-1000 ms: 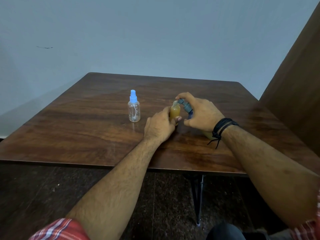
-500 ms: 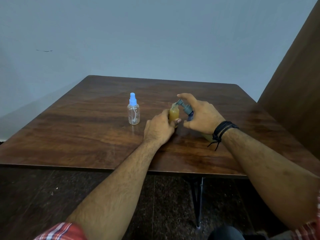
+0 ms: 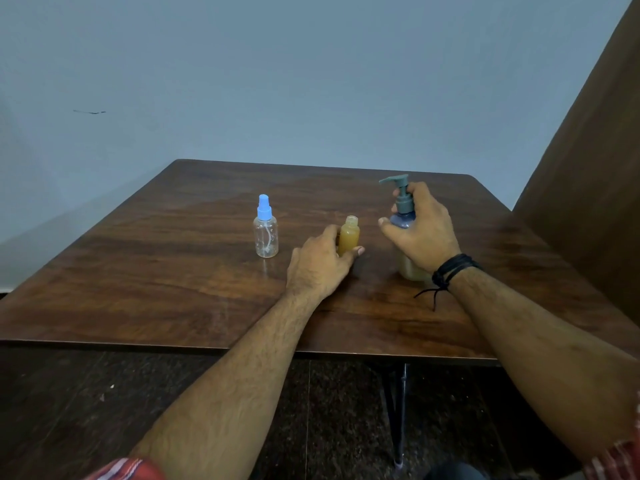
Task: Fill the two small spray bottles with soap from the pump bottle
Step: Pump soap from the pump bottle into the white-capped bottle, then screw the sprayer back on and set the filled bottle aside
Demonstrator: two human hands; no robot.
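A small uncapped spray bottle (image 3: 348, 235) full of amber soap stands upright mid-table, and my left hand (image 3: 320, 263) grips its lower half. To its right the pump bottle (image 3: 403, 211), with a grey pump head and pale soap inside, stands upright on the table; my right hand (image 3: 424, 232) is wrapped around its neck and shoulder. Its nozzle points left, clear of the small bottle's mouth. A second small spray bottle (image 3: 266, 230), clear and empty-looking with a blue spray cap on, stands alone to the left.
The dark wooden table (image 3: 173, 278) has its near edge below my forearms. A brown wooden panel (image 3: 595, 168) rises along the right side. A blue-grey wall stands behind the table. A black cord bracelet is on my right wrist.
My right hand has moved the pump bottle right and set it upright, away from the small amber bottle's mouth. The left hand keeps holding that bottle.
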